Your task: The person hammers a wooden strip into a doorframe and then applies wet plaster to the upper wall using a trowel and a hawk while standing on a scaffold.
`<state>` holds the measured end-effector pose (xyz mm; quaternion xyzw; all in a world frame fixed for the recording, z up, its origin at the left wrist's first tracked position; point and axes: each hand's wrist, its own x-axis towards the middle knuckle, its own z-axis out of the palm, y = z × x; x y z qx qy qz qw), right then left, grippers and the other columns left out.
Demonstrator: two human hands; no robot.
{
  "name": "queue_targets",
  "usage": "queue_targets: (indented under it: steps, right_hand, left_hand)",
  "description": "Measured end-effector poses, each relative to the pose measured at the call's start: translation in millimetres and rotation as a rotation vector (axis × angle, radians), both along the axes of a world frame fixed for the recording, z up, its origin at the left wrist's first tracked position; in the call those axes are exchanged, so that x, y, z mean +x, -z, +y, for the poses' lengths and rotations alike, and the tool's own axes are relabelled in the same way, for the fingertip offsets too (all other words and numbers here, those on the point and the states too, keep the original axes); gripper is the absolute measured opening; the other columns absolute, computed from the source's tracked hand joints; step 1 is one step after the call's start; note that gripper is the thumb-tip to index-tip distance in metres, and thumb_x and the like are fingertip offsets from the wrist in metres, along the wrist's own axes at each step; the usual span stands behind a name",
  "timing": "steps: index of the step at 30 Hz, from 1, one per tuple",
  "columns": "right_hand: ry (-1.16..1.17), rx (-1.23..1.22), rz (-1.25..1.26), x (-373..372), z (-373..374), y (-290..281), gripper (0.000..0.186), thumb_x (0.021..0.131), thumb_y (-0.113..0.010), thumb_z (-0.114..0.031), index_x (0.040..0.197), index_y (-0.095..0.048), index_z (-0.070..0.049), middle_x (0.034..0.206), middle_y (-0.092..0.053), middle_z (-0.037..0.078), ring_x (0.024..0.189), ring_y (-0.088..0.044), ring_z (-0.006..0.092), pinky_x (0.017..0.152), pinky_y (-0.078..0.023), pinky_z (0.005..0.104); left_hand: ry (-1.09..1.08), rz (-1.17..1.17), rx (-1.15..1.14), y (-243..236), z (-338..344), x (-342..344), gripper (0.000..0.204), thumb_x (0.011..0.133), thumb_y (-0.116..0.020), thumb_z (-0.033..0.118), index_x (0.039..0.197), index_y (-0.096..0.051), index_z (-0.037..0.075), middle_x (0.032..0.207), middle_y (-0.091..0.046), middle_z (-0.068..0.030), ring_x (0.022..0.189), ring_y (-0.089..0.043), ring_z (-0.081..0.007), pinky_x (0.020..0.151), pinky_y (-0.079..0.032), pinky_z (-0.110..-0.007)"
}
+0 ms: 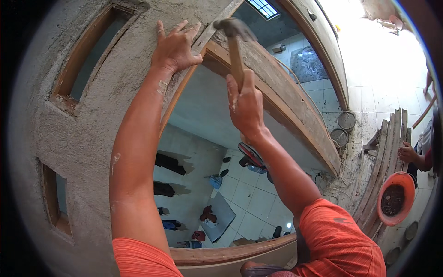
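My right hand [244, 101] grips the wooden handle of a hammer [236, 62], whose metal head is raised beside a pale narrow strip [205, 39] on the rough plastered wall [115, 37]. My left hand [175, 48] has its fingers spread against the plaster left of that strip, the thumb reaching to it. Below both hands is a wooden-framed opening [272, 111], with a tiled room seen through it.
Small framed openings [78, 60] are in the left wall. At right, a person's hand [406, 152] is beside long planks [383, 157] and an orange tub [408, 203]. Buckets [346, 120] and a cord [311, 97] lie near the opening. Someone's dark-and-white bundle lies in the room below.
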<state>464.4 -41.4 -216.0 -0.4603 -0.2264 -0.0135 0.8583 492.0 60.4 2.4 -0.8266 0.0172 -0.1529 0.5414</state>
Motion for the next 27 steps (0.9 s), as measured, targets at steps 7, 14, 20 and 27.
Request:
queue_targets:
  steps: [7,14,20,27]
  right_hand:
    - [0.008,-0.031,0.006,-6,1,-1,0.026,0.107,-0.058,-0.025,0.106,-0.041,-0.004,0.073,-0.064,0.028,0.072,-0.066,0.0511,0.061,-0.047,0.0547]
    - [0.066,-0.17,-0.108,8,5,1,0.026,0.107,-0.058,-0.024,0.109,-0.042,-0.004,0.073,-0.064,0.028,0.073,-0.066,0.0523,0.063,-0.048,0.0556]
    - [0.114,0.006,-0.017,5,5,-1,0.026,0.107,-0.058,-0.025,0.11,-0.043,-0.003,0.076,-0.064,0.033,0.078,-0.064,0.0559,0.064,-0.046,0.059]
    - [0.311,0.131,0.0,2,13,-2,0.027,0.108,-0.056,-0.025,0.107,-0.04,-0.003,0.076,-0.064,0.032,0.073,-0.064,0.0551,0.06,-0.046,0.0565]
  left_hand:
    - [-0.038,0.012,0.021,-3,4,-4,0.09,0.072,-0.074,0.038,0.156,-0.048,0.018,0.139,-0.068,-0.0068,0.148,-0.043,-0.0209,0.127,-0.008,-0.067]
    - [-0.008,0.008,-0.006,-1,-1,2,0.091,0.072,-0.075,0.038,0.156,-0.048,0.018,0.137,-0.069,-0.0078,0.148,-0.043,-0.0213,0.126,-0.009,-0.068]
    - [-0.012,0.006,-0.014,-1,-7,4,0.092,0.072,-0.074,0.037,0.156,-0.047,0.016,0.136,-0.069,-0.011,0.148,-0.043,-0.0218,0.126,-0.01,-0.068]
    - [0.063,-0.006,-0.034,-3,-4,1,0.09,0.072,-0.075,0.034,0.154,-0.048,0.012,0.13,-0.072,-0.0087,0.146,-0.046,-0.0201,0.128,-0.007,-0.067]
